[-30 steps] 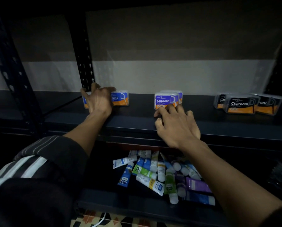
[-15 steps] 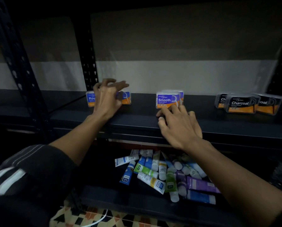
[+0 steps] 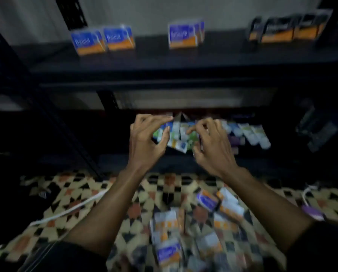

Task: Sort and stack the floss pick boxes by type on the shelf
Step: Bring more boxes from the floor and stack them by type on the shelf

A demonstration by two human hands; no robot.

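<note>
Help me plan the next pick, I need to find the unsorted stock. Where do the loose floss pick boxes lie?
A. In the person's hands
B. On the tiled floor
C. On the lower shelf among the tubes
B: the loose floss pick boxes lie scattered on the patterned tiled floor, below both empty hands.

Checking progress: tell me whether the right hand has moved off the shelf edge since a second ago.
Yes. The right hand has left the shelf edge and dropped below it, empty.
</note>
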